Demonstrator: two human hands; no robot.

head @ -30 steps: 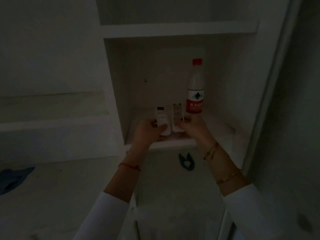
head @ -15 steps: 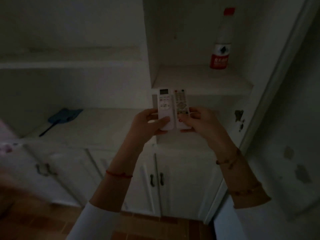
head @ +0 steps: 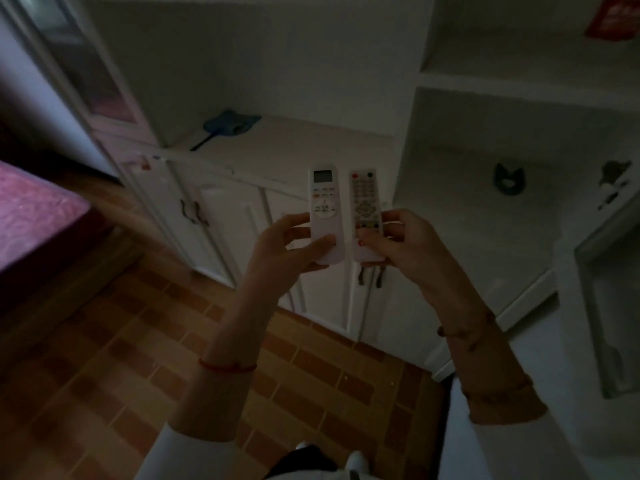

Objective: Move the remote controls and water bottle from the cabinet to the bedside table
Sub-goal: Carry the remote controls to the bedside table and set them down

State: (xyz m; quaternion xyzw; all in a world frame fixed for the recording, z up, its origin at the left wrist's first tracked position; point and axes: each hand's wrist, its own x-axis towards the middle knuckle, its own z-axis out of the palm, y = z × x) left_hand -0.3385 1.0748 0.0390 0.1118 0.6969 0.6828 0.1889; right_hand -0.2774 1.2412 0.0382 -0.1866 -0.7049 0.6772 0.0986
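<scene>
1. My left hand point(head: 277, 251) is holding the air-conditioner remote point(head: 325, 211) upright, fingers closed round its lower end.
2. My right hand point(head: 403, 242) is gripping the TV remote point(head: 365, 211) likewise; the two remotes are standing side by side, just apart, above the tiled floor point(head: 138, 358).
3. I am seeing only the water bottle point(head: 613, 17) label, on the cabinet point(head: 519, 84) shelf, top right.
4. A blue swatter point(head: 230, 124) is lying on the worktop point(head: 311, 140).
</scene>
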